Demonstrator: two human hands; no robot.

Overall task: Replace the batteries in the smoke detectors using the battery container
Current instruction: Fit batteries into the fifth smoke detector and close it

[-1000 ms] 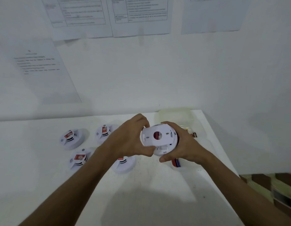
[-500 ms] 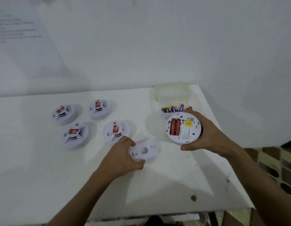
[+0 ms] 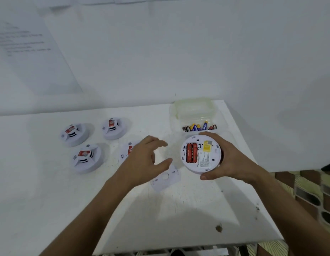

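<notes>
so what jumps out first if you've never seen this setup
The opened smoke detector held in the right hand, two red batteries showing. The left hand hovers open above the removed cover plate, and behind sits a clear container of batteries.

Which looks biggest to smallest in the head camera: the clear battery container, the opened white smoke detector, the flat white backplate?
1. Clear plastic battery container.
2. Opened round white smoke detector, though it is held nearer the camera, so unsure.
3. Flat white backplate, partly hidden.
</notes>
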